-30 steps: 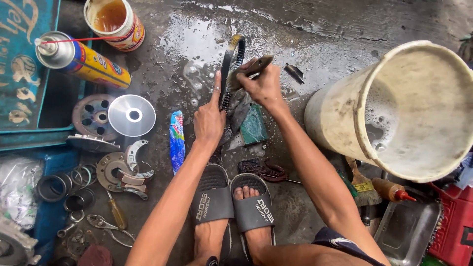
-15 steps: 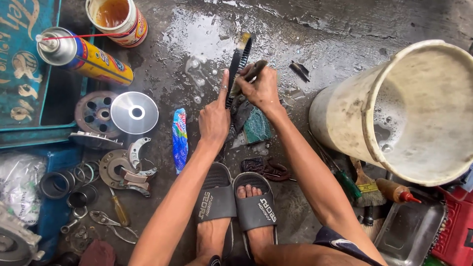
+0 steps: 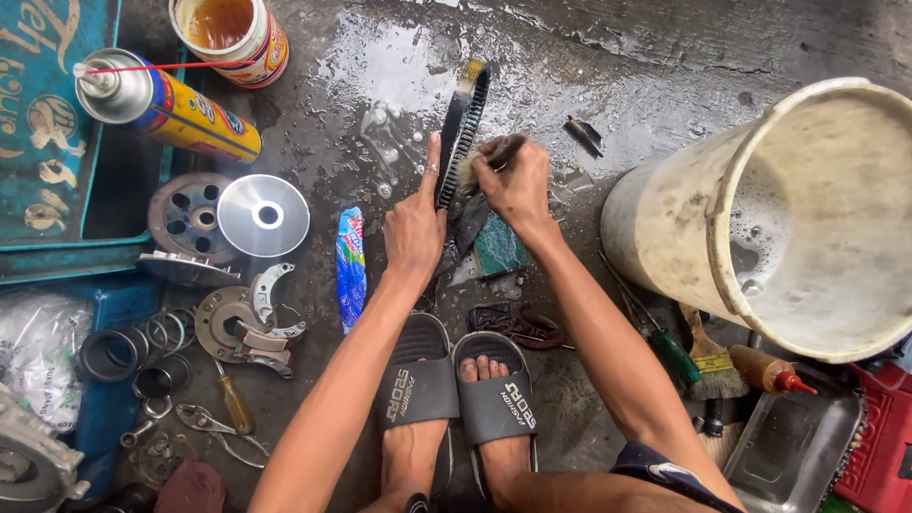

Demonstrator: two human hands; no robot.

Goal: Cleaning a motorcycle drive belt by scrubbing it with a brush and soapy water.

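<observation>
A black toothed drive belt (image 3: 465, 119) stands on edge on the wet concrete floor. My left hand (image 3: 415, 223) steadies it, index finger stretched up along its side. My right hand (image 3: 513, 180) is closed on a small brush (image 3: 480, 157) pressed against the belt's inner face. Under the hands lie a dark rag and a green sponge (image 3: 499, 249). My feet in black slippers (image 3: 461, 389) rest just below.
A big white bucket (image 3: 665, 237) with soapy water tilts at the right. A spray can (image 3: 166, 106) and an open tin (image 3: 230, 33) lie at upper left. Metal discs (image 3: 261, 214), clutch parts (image 3: 242, 318), rings, a screwdriver and a blue sachet (image 3: 351, 266) lie at left. Brushes and a metal tray (image 3: 793, 446) are lower right.
The view has shifted a little. My right hand with the brush has slid down along the belt towards my left hand, which keeps holding the belt upright.
</observation>
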